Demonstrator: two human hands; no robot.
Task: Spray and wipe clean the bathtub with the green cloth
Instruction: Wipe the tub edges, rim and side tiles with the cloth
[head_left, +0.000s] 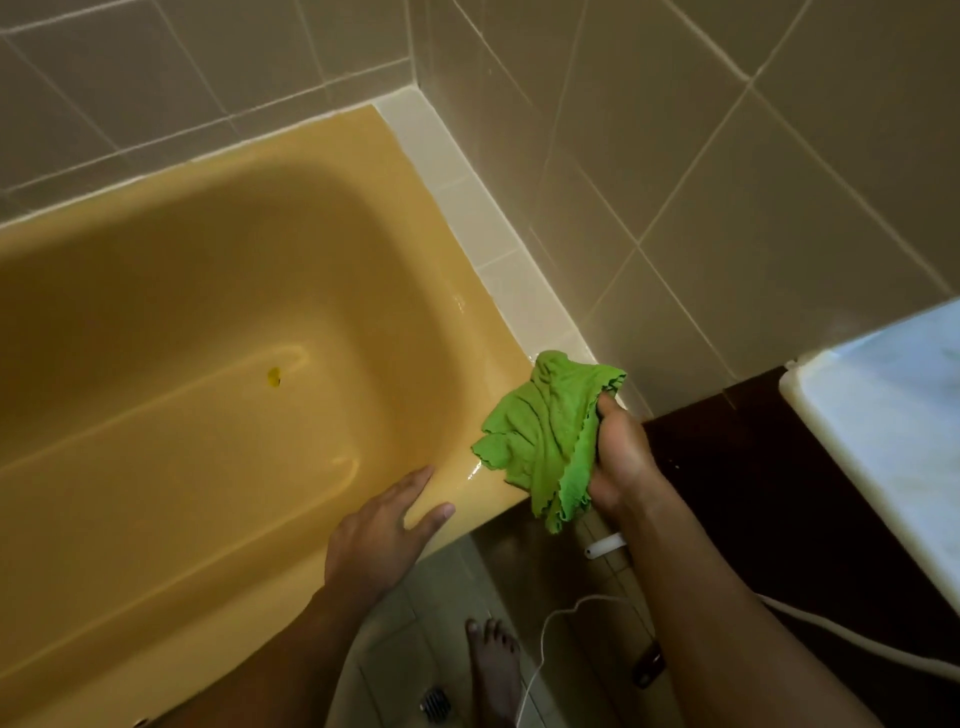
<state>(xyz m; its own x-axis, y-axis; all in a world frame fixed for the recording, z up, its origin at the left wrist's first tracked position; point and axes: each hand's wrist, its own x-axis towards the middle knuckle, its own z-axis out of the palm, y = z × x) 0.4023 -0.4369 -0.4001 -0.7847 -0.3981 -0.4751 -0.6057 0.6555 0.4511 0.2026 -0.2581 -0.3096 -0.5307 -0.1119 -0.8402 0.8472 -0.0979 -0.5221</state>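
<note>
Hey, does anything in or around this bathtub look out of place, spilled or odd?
A small dark-yellow spot sits on the bathtub floor; stain or fitting, I cannot tell. Water glistens on the rim corner beside the green cloth gripped by the right hand. A thin white cord trails loose across the floor tiles.

Bare forearms run to the left hand at seven o'clock and the right hand at five; a bare foot shows at six.
</note>
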